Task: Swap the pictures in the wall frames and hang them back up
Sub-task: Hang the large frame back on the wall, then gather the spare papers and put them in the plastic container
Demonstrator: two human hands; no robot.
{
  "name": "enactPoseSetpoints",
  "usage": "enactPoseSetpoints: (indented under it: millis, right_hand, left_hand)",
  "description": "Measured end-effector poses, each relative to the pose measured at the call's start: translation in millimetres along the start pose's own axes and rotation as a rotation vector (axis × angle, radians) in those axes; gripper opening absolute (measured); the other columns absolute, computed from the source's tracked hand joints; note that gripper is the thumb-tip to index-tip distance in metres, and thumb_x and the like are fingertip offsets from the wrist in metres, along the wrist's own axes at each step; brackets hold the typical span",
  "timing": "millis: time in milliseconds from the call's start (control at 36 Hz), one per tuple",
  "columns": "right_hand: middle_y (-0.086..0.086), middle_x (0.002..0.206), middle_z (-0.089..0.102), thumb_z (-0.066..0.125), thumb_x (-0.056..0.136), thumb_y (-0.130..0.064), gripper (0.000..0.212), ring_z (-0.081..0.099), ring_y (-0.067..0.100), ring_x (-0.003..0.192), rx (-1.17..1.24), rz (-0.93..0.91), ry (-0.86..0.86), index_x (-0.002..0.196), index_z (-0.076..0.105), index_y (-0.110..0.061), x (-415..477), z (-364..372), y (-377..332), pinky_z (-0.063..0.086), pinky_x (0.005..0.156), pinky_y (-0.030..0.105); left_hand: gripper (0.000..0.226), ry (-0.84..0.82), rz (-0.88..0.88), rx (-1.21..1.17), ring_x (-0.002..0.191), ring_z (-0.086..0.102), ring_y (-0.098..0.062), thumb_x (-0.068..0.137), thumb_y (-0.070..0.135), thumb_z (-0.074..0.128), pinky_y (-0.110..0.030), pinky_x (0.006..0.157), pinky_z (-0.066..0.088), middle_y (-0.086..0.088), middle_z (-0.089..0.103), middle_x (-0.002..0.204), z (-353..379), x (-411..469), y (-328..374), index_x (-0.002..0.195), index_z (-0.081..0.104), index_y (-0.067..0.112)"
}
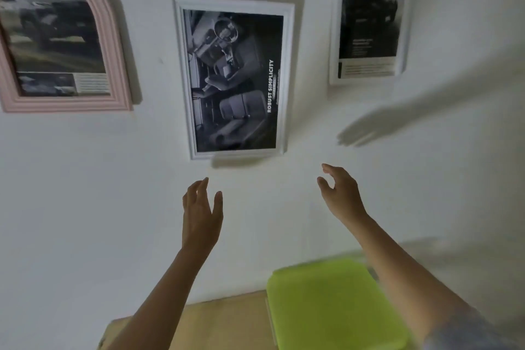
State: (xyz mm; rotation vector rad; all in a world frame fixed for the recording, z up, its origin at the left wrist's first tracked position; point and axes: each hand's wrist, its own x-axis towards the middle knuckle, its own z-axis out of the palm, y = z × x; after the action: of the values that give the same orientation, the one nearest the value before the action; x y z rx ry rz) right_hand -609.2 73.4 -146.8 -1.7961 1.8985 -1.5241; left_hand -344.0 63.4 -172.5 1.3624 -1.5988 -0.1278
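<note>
The left hand [200, 207] and right hand [339, 193] are held empty, fingers loosely spread, just below the white rectangular picture frame [287, 79] hung mid-wall [85, 179], seemingly so its lower corners can be gripped.

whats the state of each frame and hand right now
pink arched frame: hung on wall, picture in
middle white frame: hung on wall, picture in sideways
right white frame: hung on wall, picture in
left hand: open, empty
right hand: open, empty
</note>
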Motion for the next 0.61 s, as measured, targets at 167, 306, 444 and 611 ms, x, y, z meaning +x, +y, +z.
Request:
enactPoseSetpoints:
  millis: [167,306,444,611]
  right_hand:
    - [0.01,0.136,0.047,0.048,0.093,-0.016,0.042,0.042,0.026,0.126,-0.159,0.234,-0.136,0.134,0.043,-0.007,-60.1,-15.1,91.0,0.033,0.104,0.034]
    - [0.013,0.142,0.041,0.046,0.093,-0.018,0.046,0.034,0.025,0.133,-0.328,0.338,-0.303,0.137,0.038,-0.006,-93.7,-17.0,178.8,0.027,0.108,0.032]
    - [0.012,0.144,0.037,0.045,0.093,-0.02,0.049,0.031,0.026,0.134,-0.407,0.42,-0.472,0.14,0.035,-0.009,-119.6,-9.1,250.1,0.033,0.107,0.037]
    - [0.009,0.152,0.024,0.041,0.097,-0.027,0.057,0.021,0.024,0.14,-0.424,0.464,-0.602,0.145,0.02,-0.004,-136.5,5.0,296.8,0.027,0.112,0.037]
  left_hand:
    - [0.05,-0.302,-0.067,0.109,0.133,0.029,-0.025,0.097,0.034,0.04,-0.037,0.103,0.033,-0.009,0.036,0.143,64.9,-71.6,-20.9,0.14,0.035,0.009]
    - [0.053,-0.505,-0.146,0.226,0.132,0.032,-0.028,0.096,0.036,0.041,-0.038,0.102,0.032,-0.012,0.036,0.142,129.2,-129.0,-34.7,0.141,0.033,0.008]
    - [0.061,-0.661,-0.231,0.361,0.137,0.026,-0.031,0.095,0.042,0.041,-0.041,0.111,0.027,-0.017,0.032,0.146,182.6,-178.9,-57.7,0.144,0.026,0.008]
    - [0.072,-0.711,-0.358,0.397,0.142,0.01,-0.033,0.095,0.046,0.038,-0.042,0.114,0.018,-0.021,0.014,0.152,215.2,-216.0,-64.0,0.147,0.01,0.005]
